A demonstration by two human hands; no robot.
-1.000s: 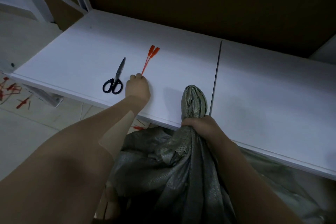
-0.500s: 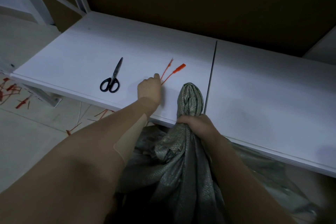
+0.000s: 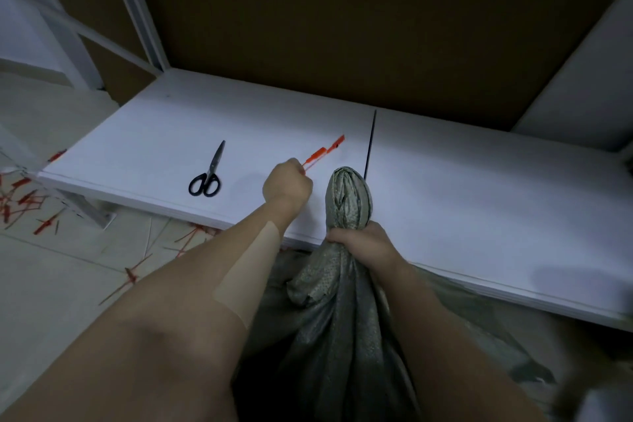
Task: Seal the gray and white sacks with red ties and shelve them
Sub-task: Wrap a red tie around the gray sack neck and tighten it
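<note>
A gray woven sack (image 3: 342, 312) stands in front of the white shelf (image 3: 479, 202), its mouth gathered into a twisted neck that rises above the shelf's front edge. My right hand (image 3: 359, 240) grips that neck just below the bunched top. My left hand (image 3: 287, 181) is over the shelf, left of the sack's top, and pinches two red ties (image 3: 323, 156) by their thin ends. The ties' flat heads point up and to the right, lifted slightly off the shelf.
Black scissors (image 3: 207, 173) lie closed on the shelf, left of my left hand. A dark seam (image 3: 370, 144) splits the shelf boards. Several cut red tie pieces (image 3: 27, 202) litter the tiled floor at left. A brown back wall closes the shelf.
My left hand has carried the two red ties rightward across the shelf, away from the scissors and toward the sack's neck. My right hand keeps its grip on the neck.
</note>
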